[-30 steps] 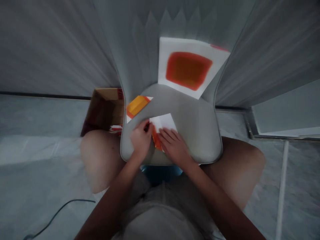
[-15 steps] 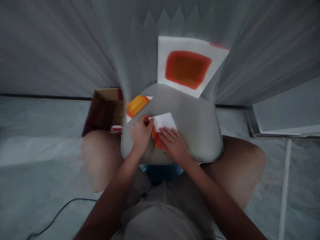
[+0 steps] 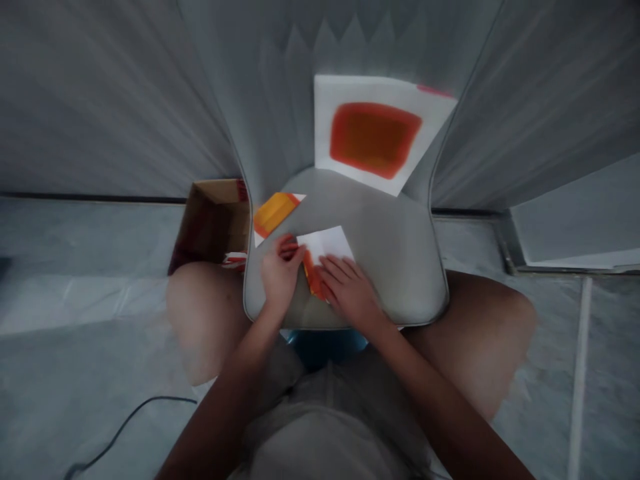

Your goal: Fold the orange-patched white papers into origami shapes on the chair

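Fingers of my left hand point(image 3: 281, 270) have curled back a little from the corner of the paper point(image 3: 327, 242) since half a second ago; my right hand point(image 3: 353, 287) has hardly moved, and the paper lies where it lay. My left thumb and fingers are close together at the paper's left edge; I cannot tell whether they pinch it. My right hand is flat, fingers out straight, resting on the paper's right part. White on top, the paper shows an orange strip point(image 3: 313, 275) between my hands and lies near the front of the seat point(image 3: 395, 253). Just beyond my left hand, by the seat's left edge, is a folded piece point(image 3: 275, 215), yellow-orange with white tips. Farther back, a white sheet point(image 3: 376, 137) with a dark orange patch leans against the backrest point(image 3: 283, 100). Left of the chair, an open box point(image 3: 217, 191) stands on the floor point(image 3: 75, 360), something red and white point(image 3: 236, 258) inside it. My legs point(image 3: 205, 313) straddle the chair. Something blue point(image 3: 327, 347) shows below the seat's front edge, and a dark cable point(image 3: 135, 407) curves across the floor.
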### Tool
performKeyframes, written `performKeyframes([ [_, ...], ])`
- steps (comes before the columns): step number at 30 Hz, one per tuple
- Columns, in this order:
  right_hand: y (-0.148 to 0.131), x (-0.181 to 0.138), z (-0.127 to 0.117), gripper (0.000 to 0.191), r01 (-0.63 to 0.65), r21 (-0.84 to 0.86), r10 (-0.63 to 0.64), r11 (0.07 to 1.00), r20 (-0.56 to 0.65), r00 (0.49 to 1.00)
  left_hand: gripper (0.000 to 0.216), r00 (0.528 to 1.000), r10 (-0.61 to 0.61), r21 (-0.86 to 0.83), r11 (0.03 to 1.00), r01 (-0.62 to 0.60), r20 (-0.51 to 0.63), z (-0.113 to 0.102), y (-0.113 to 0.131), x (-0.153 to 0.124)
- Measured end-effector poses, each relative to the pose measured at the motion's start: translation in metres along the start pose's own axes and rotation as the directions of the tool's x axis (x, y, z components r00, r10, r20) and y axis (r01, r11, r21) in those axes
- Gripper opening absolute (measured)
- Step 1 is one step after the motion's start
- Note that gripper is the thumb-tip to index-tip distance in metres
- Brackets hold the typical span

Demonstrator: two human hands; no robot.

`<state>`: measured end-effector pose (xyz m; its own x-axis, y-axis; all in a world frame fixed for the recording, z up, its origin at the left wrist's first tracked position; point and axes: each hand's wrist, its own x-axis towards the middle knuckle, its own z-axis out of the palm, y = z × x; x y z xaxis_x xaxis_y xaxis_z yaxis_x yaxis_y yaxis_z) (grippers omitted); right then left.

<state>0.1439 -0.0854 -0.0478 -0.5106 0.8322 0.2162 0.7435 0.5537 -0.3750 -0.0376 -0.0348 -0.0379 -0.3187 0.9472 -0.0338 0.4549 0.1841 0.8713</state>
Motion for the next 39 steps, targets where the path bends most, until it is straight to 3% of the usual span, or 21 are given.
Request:
performKeyframes([
  [7,0.0,0.0,0.0,0.041,0.005,-0.005,-0.005,1.0,0.0,1.0,0.02,0.984,0.176,0.133,0.976,-0.172,-0.016,0.005,0.003,-0.011],
  [15,0.002,0.0,0.003,0.042,-0.003,0.018,0.003,1.0,-0.024,1.0,0.018,0.989,0.077,0.246,0.963,-0.106,0.125,0.003,0.011,0.002],
  [20,0.002,0.0,0.004,0.042,0.008,0.003,-0.008,1.0,-0.024,1.0,0.027,0.996,0.082,0.313,0.946,-0.086,0.027,0.006,0.011,-0.006],
  [31,0.001,0.003,-0.001,0.038,-0.019,0.057,0.021,0.998,-0.031,0.999,0.032,0.99,0.126,0.142,0.983,-0.116,-0.057,0.007,0.0,0.003],
  [39,-0.001,0.005,-0.004,0.037,-0.004,0.074,0.01,0.997,-0.074,0.997,0.027,0.991,0.135,0.053,0.989,-0.135,0.006,0.006,-0.011,0.016],
])
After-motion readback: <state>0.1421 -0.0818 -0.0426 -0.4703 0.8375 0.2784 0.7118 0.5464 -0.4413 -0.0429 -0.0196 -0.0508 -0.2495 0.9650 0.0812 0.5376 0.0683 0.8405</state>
